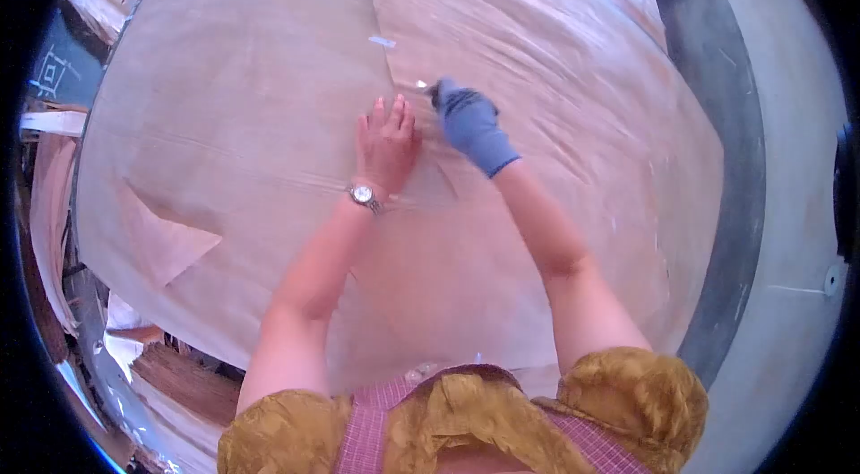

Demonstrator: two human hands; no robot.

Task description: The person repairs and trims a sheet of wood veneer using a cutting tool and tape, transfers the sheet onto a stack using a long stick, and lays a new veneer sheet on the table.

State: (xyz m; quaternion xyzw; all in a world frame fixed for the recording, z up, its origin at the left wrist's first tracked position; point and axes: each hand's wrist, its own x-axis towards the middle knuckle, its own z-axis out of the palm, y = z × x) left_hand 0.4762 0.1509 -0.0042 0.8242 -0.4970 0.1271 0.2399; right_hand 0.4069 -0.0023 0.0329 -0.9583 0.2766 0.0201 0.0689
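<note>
My left hand (389, 147), bare and with a wristwatch (362, 194), lies with fingers stretched out on a large, thin sheet that looks like wood veneer (242, 71). Just to its right, my right hand (469, 122) wears a blue-grey glove with dark fingertips. Its fingers are closed at a small dark thing too blurred to name. A small shiny white bit (421, 84) shows just beyond those fingertips. Near both hands runs the edge of an overlapping, rippled veneer sheet (528, 44). A whitish strip of tape (382, 41) sits across that edge farther up.
A loose pointed veneer scrap (170, 241) lies on the sheet at left. Torn veneer pieces (55, 223) and brown wood scraps (184, 375) are piled past the left edge. A dark grey strip (717, 160) borders the right side, with pale floor (797, 205) beyond.
</note>
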